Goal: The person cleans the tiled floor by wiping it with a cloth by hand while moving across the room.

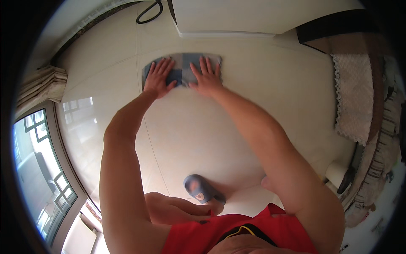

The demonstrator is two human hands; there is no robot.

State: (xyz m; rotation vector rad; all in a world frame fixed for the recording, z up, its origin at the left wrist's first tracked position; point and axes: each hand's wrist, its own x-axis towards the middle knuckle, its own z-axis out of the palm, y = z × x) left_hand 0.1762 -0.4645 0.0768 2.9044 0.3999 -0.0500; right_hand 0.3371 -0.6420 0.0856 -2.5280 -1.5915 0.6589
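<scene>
A cloth (pixel 181 63) patterned in blue and grey patches lies spread on the pale, glossy tiled floor (pixel 190 127). Flat on its left part rests my left hand (pixel 159 77), fingers spread and pointing away from me, the thumb near the cloth's close edge. My right hand (pixel 206 77) presses palm down on the right part, its fingers also apart. The two hands are a short way from each other, with cloth showing between them. Neither hand grips a fold that I can see.
Beyond the cloth stands a white cabinet-like piece (pixel 228 16), a black cable loop (pixel 150 14) to its left. A glazed door (pixel 41 136) and curtain (pixel 44 82) border the left. At right is furniture with a lace-edged cover (pixel 353 95). A grey slipper (pixel 203 189) is below me.
</scene>
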